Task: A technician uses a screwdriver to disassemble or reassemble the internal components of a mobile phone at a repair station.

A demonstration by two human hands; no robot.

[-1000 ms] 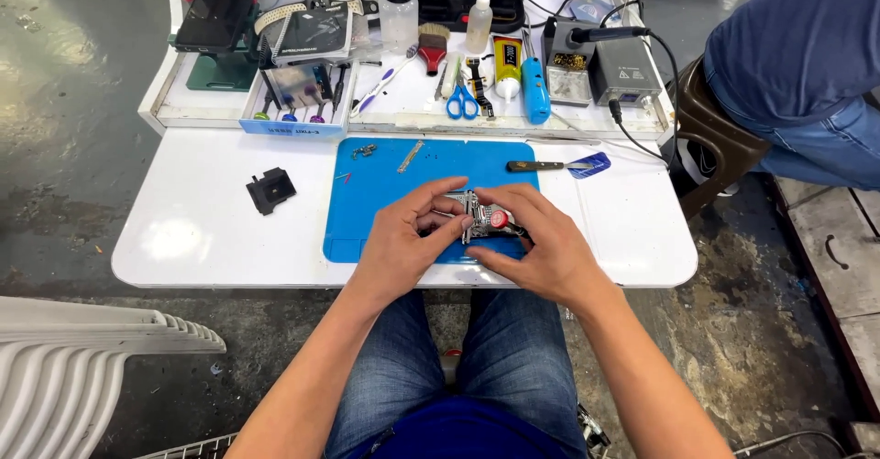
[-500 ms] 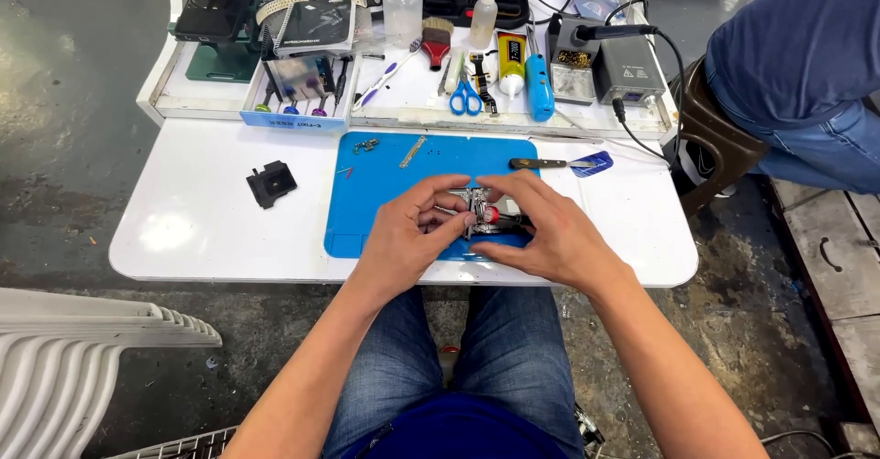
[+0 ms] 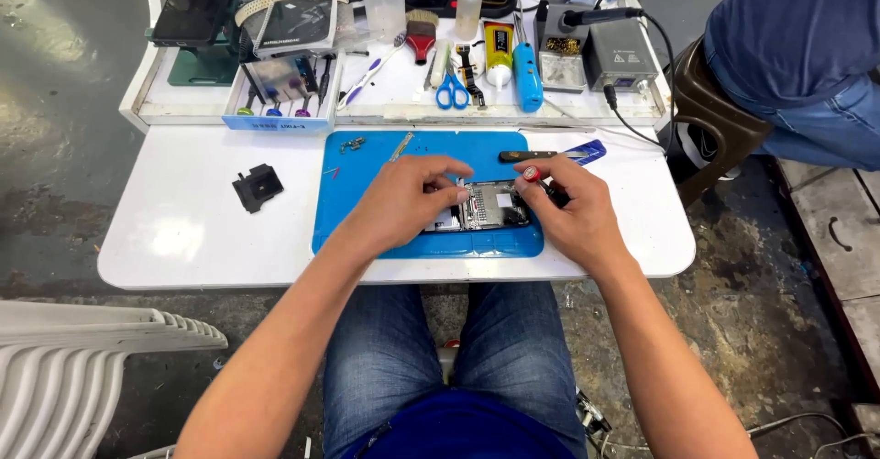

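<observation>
steadying opened phone (image 3: 486, 207) lying crosswise on blue mat (image 3: 367, 184), hands flanking

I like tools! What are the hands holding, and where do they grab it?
The right hand grips a red-tipped screwdriver by its handle; the left hand steadies the opened phone at its left end.

Left hand (image 3: 403, 204) covering the nine o'clock end of the opened device (image 3: 490, 207), that part hidden. Right hand (image 3: 573, 219) wrapped over a red-tipped tool (image 3: 532, 175), shaft buried in the grip, tip too small to make out. Tiny screws (image 3: 352, 144) on the blue mat (image 3: 367, 230) at eleven o'clock, blurred specks only. Seated person (image 3: 793, 55) at two o'clock cut off by the frame edge. Counter (image 3: 183, 248) top shelf clipped at twelve o'clock.
</observation>
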